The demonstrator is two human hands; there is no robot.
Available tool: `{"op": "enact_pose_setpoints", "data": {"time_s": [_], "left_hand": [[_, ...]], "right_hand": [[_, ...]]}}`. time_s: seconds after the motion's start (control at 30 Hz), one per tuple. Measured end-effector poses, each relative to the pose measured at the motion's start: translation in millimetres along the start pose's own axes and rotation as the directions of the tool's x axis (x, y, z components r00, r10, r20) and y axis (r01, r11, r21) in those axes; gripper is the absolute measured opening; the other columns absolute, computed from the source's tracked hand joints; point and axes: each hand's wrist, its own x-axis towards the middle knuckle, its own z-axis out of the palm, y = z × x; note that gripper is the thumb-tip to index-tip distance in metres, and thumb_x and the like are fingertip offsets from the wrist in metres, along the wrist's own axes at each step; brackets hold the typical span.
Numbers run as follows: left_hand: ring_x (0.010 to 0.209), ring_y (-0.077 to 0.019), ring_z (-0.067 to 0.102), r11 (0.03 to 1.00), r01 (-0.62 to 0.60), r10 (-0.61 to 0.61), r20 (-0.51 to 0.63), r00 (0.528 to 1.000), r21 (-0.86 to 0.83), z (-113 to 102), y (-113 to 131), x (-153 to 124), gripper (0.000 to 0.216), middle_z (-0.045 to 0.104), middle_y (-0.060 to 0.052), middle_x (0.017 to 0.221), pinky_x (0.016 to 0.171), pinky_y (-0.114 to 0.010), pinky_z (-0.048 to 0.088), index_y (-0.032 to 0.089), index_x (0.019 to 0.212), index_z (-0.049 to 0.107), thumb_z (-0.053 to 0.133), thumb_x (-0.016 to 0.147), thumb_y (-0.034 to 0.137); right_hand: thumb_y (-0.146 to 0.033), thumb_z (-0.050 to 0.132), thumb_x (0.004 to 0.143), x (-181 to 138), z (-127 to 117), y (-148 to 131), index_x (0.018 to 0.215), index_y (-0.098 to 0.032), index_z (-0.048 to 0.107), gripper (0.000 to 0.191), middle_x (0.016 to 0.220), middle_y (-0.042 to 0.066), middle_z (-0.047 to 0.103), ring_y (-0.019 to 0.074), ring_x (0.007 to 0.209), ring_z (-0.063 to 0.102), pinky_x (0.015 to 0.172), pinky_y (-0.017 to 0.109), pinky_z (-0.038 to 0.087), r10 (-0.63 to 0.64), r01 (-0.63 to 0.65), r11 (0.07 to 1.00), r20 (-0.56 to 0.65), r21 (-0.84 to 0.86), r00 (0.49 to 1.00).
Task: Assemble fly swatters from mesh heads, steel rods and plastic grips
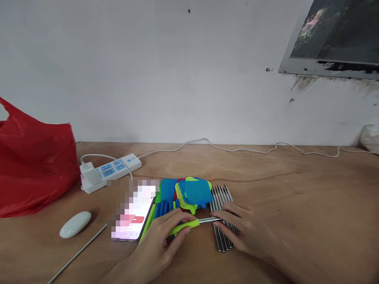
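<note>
Through my remote feed I see the left hand (166,233) gripping a lime-green handle (194,223) and the right hand (238,225) pinching its projecting metal rod (206,220), above parallel metal tubes (220,239) on the worktop (284,193) (perforated flyswatter heads (199,191) lie behind).

A plain, pale grey-white wall (177,71) fills the upper half of the view, with a small dark hole (189,11) near the top middle and a few dark chips (268,70) toward the right. At the upper right, a dark, glossy pane (346,31) sits in a grey frame (287,65) with black patches along its lower edge and a brownish stain (304,82) beneath. A brown wooden table (296,205) with visible grain meets the wall, under soft, fairly dim light.
</note>
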Motion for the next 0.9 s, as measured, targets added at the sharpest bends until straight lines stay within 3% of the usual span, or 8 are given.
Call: {"op": "enact_pose_setpoints", "data": {"time_s": [0.17,0.3,0.43,0.6,0.8,0.9], "left_hand": [[0.091,-0.0166,0.069,0.998,-0.05,0.05,0.017,0.999,0.031,2.4,1.1,-1.8,0.025,0.071,-0.001,0.102,0.078,-0.025,0.054,0.029,0.121,0.064,0.052,0.102,0.018],[0.086,-0.0166,0.069,0.994,-0.106,0.104,0.066,0.992,0.03,9.0,5.0,-3.2,0.025,0.071,-0.002,0.098,0.074,-0.024,0.055,0.028,0.124,0.063,0.051,0.103,0.02],[0.087,-0.0176,0.069,0.993,-0.118,0.116,0.063,0.991,0.027,10.4,5.2,-2.6,0.027,0.071,-0.003,0.1,0.073,-0.024,0.056,0.028,0.126,0.063,0.049,0.104,0.02],[0.092,-0.0202,0.07,0.994,-0.051,0.052,-0.005,0.999,0.093,3.0,-2.8,-1.0,0.024,0.072,-0.004,0.102,0.078,-0.028,0.056,0.027,0.121,0.065,0.05,0.103,0.022],[0.09,-0.0185,0.071,0.996,-0.044,0.047,-0.029,0.998,0.078,2.2,-3.7,-1.7,0.022,0.072,-0.001,0.1,0.077,-0.026,0.056,0.028,0.119,0.065,0.051,0.102,0.022],[0.087,-0.0166,0.07,0.997,-0.044,0.046,-0.025,0.999,0.067,2.5,0.9,-2.0,0.022,0.072,0.0,0.098,0.074,-0.023,0.055,0.029,0.12,0.063,0.052,0.102,0.021]], "right_hand": [[-0.026,0.052,0.103,1.7,0.6,-2.7,0.114,-0.021,0.062,0.015,0.084,0.006,0.073,0.0197,0.069,0.068,0.057,0.03,0.051,-0.073,0.075,0.997,-0.061,0.021,0.995],[-0.029,0.053,0.103,4.6,2.5,-15.7,0.1,-0.023,0.058,0.009,0.076,0.002,0.072,0.0175,0.062,0.065,0.054,0.027,0.048,-0.08,0.083,0.992,-0.03,0.094,0.996],[-0.024,0.051,0.099,6.1,1.4,-22.2,0.101,-0.022,0.055,0.005,0.081,0.005,0.071,0.0198,0.069,0.066,0.058,0.029,0.047,-0.008,0.008,0.997,0.009,0.075,1.0],[-0.029,0.057,0.094,4.1,-6.1,0.1,0.097,-0.022,0.056,0.007,0.075,0.002,0.068,0.0187,0.061,0.062,0.057,0.03,0.042,0.153,-0.152,0.988,0.055,-0.016,0.987],[-0.032,0.033,0.109,3.5,-1.7,11.8,0.087,-0.022,0.058,0.034,0.076,0.005,0.066,0.0187,0.065,0.062,0.057,0.029,0.044,0.023,-0.023,1.0,0.073,-0.001,0.997],[-0.035,0.032,0.109,5.3,1.0,5.5,0.088,-0.021,0.059,0.037,0.074,0.004,0.065,0.0178,0.062,0.06,0.055,0.028,0.044,-0.009,0.008,1.0,0.057,0.012,0.998]]}}
